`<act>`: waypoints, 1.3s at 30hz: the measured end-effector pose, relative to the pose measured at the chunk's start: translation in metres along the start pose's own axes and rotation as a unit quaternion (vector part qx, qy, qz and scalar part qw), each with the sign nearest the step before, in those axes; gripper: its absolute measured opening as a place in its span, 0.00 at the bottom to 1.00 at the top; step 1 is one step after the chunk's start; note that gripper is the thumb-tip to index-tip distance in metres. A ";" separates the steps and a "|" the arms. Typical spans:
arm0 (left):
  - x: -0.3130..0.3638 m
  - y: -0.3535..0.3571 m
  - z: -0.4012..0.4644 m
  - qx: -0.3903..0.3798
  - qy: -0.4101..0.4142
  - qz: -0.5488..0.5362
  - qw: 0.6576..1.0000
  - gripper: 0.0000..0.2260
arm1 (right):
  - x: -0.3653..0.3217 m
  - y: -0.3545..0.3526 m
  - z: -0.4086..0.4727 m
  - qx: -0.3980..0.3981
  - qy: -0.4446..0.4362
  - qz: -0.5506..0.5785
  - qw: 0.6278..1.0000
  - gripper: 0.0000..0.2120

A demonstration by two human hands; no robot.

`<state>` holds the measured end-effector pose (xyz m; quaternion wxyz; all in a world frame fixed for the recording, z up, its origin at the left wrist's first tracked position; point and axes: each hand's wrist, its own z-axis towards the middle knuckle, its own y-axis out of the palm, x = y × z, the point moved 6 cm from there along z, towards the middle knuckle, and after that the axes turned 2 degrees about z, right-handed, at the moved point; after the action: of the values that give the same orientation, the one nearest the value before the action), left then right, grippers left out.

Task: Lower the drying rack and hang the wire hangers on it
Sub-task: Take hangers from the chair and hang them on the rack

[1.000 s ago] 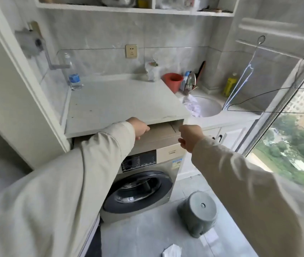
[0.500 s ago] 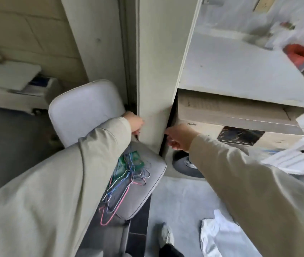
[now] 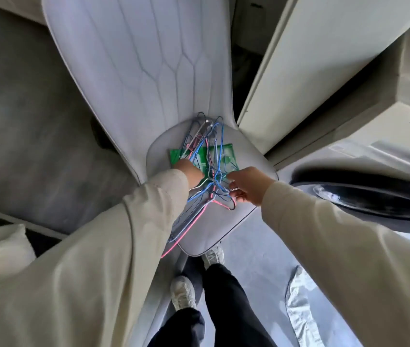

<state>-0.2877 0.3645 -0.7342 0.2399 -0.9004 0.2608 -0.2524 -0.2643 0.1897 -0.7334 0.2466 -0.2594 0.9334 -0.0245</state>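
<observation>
A tangled bunch of wire hangers (image 3: 207, 146), blue, pink, white and dark, lies on the seat of a pale grey chair (image 3: 246, 156), partly over a green packet (image 3: 226, 154). My left hand (image 3: 190, 171) reaches into the near side of the bunch, its fingers hidden among the wires. My right hand (image 3: 247, 186) is at the right side of the tangle, with its fingers pinched around a few wires. The drying rack is out of view.
The chair's tall quilted back (image 3: 138, 61) rises beyond the seat. A cream door frame (image 3: 306, 66) and a washing machine (image 3: 364, 191) stand to the right. A pale cloth (image 3: 301, 311) lies on the floor beside my feet (image 3: 182, 293). A cushion (image 3: 1, 249) sits at left.
My view swung from the laundry counter down to the chair. Both hands dropped from in front of the door frame and washing machine onto the hanger pile on the seat.
</observation>
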 end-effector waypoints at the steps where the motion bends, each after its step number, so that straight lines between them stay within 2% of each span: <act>1: -0.006 0.016 0.017 -0.010 -0.003 0.020 1.000 0.11 | 0.015 0.002 0.019 -0.005 0.017 0.002 1.000 0.05; 3: -0.016 0.039 0.039 -0.018 -0.012 0.053 0.998 0.08 | 0.038 0.003 0.044 -0.011 0.044 0.002 0.999 0.06; 6: -0.032 0.066 0.067 -0.010 -0.033 0.082 0.996 0.19 | 0.062 0.000 0.074 -0.005 0.069 0.012 0.997 0.06; 12: -0.050 0.087 0.095 0.018 -0.042 0.152 0.987 0.10 | 0.081 0.004 0.095 -0.015 0.089 -0.001 0.996 0.06; 16: -0.039 0.069 0.086 0.041 -0.023 0.137 0.989 0.10 | 0.066 0.000 0.085 -0.011 0.081 0.003 0.997 0.04; 20: -0.017 0.022 0.061 0.077 -0.001 0.038 0.996 0.13 | 0.029 0.001 0.058 -0.015 0.059 0.015 0.998 0.05; 24: 0.005 -0.018 0.022 0.039 0.001 -0.161 0.986 0.07 | -0.011 0.007 0.020 -0.039 0.026 0.038 0.998 0.09; 26: 0.017 -0.042 -0.009 0.017 0.007 -0.191 0.981 0.08 | -0.037 0.012 -0.015 -0.043 -0.006 0.035 0.998 0.08; 28: 0.036 -0.057 -0.039 -0.005 0.042 -0.157 0.987 0.05 | -0.061 0.017 -0.046 -0.046 -0.042 0.020 0.998 0.11; 31: 0.057 -0.080 -0.101 -0.023 0.091 -0.099 0.991 0.09 | -0.083 0.023 -0.103 -0.050 -0.072 0.033 0.996 0.14; 34: 0.079 -0.094 -0.147 -0.031 0.138 -0.047 0.989 0.12 | -0.093 0.020 -0.152 -0.047 -0.092 0.079 0.991 0.16; 37: 0.100 -0.110 -0.194 0.001 0.184 0.035 0.982 0.06 | -0.092 0.005 -0.199 -0.031 -0.108 0.151 0.982 0.17; 39: 0.115 -0.115 -0.219 0.009 0.208 0.051 0.977 0.07 | -0.088 -0.009 -0.225 -0.033 -0.114 0.210 0.970 0.16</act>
<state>-0.2903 0.3167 -0.4655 0.2016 -0.8116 0.3482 -0.4237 -0.3011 0.2075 -0.4951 0.3428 -0.0662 0.9329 0.0885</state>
